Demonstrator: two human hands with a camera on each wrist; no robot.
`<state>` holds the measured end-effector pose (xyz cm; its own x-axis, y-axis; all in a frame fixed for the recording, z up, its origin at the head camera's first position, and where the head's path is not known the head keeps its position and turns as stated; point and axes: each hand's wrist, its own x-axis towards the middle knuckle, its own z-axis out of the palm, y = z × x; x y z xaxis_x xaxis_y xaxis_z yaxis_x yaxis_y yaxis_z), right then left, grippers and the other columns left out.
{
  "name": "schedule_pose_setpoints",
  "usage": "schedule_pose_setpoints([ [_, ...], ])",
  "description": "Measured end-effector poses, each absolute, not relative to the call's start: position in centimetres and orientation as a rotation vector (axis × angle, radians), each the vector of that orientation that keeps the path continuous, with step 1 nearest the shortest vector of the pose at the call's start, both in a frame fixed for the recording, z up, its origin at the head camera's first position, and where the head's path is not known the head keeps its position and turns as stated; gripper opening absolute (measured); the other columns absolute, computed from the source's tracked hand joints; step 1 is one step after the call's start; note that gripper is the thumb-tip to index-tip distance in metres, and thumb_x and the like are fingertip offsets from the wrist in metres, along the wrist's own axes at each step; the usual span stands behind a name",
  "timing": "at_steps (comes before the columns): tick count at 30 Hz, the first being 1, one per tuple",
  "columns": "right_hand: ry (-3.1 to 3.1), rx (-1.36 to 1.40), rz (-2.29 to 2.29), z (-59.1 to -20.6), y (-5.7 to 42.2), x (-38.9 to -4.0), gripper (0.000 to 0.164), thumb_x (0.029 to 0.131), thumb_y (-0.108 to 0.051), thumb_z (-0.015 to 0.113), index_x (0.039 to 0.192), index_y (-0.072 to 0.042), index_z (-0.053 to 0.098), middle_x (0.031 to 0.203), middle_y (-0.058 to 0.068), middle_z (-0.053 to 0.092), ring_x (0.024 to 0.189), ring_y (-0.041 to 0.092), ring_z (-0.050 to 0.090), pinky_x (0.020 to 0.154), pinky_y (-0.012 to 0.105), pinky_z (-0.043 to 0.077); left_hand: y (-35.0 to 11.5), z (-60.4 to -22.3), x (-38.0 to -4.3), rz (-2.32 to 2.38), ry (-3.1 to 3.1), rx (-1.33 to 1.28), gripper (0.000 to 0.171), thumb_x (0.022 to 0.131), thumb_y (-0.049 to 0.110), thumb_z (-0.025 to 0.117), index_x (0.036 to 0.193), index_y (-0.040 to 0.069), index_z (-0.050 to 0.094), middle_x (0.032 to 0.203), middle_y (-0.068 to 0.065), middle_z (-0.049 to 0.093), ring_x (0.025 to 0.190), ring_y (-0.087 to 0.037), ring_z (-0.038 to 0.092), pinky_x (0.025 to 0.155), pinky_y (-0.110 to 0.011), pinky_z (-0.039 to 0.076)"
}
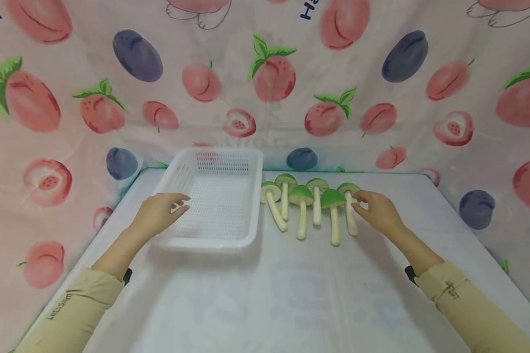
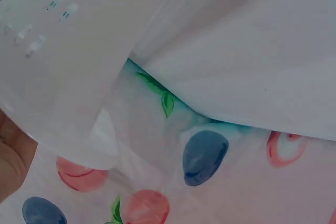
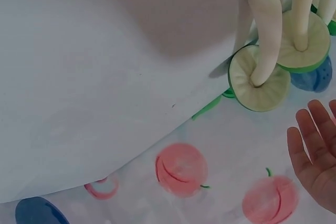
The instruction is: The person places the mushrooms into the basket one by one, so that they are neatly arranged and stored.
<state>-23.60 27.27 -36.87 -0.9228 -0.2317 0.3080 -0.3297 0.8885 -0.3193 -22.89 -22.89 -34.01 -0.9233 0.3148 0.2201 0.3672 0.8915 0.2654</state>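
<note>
Several toy mushrooms with green caps and long pale stems, one of them a front mushroom (image 1: 334, 215), lie side by side on the table to the right of a white plastic basket (image 1: 255, 206). My right hand (image 1: 377, 211) is beside the rightmost mushroom (image 1: 351, 215), thumb and fingers apart; whether it touches the cap is unclear. In the right wrist view, that hand's fingers (image 3: 315, 140) are loosely extended near the mushroom caps. My left hand (image 1: 156, 213) reaches over the basket's left side, thumb and fingers parted, nothing visible between them.
A white cloth covers the table (image 1: 291, 304). Behind and on both sides hangs a curtain (image 1: 265, 122) printed with peaches and blue fruit, close against the table's far edge. The basket has slotted walls and a perforated bottom.
</note>
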Motion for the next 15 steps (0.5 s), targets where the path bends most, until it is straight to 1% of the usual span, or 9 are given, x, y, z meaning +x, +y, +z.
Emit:
schedule_pose_setpoints([
  [3,-2.823,0.398,0.546,-36.9,27.2,-24.0,0.024,0.089,-0.01,0.062,0.108,0.006,0.062,0.1,0.027,0.066,0.089,0.043,0.062,0.076,0.055,0.049,-23.7,-33.7,-23.0,-0.453,-2.871,-0.493,0.027,0.09,0.018,0.06,0.112,0.003,0.066,0.097,-0.018,0.071,0.088,-0.034,0.067,0.071,-0.05,0.052],
  [7,-2.848,0.363,0.56,-37.2,27.4,-24.6,0.025,0.09,-0.01,0.06,0.108,0.007,0.062,0.1,0.029,0.066,0.091,0.044,0.062,0.076,0.055,0.049,-24.8,-33.6,-23.1,-0.475,-2.843,-0.412,0.027,0.09,0.017,0.06,0.112,0.002,0.066,0.098,-0.018,0.071,0.088,-0.036,0.066,0.072,-0.051,0.051],
  [11,-2.851,0.324,0.611,-37.4,27.6,-25.1,0.025,0.09,-0.009,0.06,0.107,0.009,0.062,0.098,0.029,0.066,0.091,0.043,0.062,0.078,0.054,0.049,-26.1,-33.6,-23.3,-0.528,-2.838,-0.31,0.03,0.09,0.016,0.059,0.114,0.0,0.064,0.104,-0.022,0.068,0.095,-0.04,0.064,0.078,-0.054,0.049],
  [15,-2.839,0.297,0.68,-37.5,27.7,-25.6,0.023,0.089,-0.006,0.06,0.103,0.011,0.062,0.095,0.029,0.066,0.088,0.043,0.063,0.076,0.052,0.051,-27.2,-33.4,-23.3,-0.528,-2.839,-0.252,0.033,0.089,0.015,0.059,0.117,-0.002,0.062,0.109,-0.026,0.064,0.096,-0.044,0.061,0.077,-0.055,0.049],
])
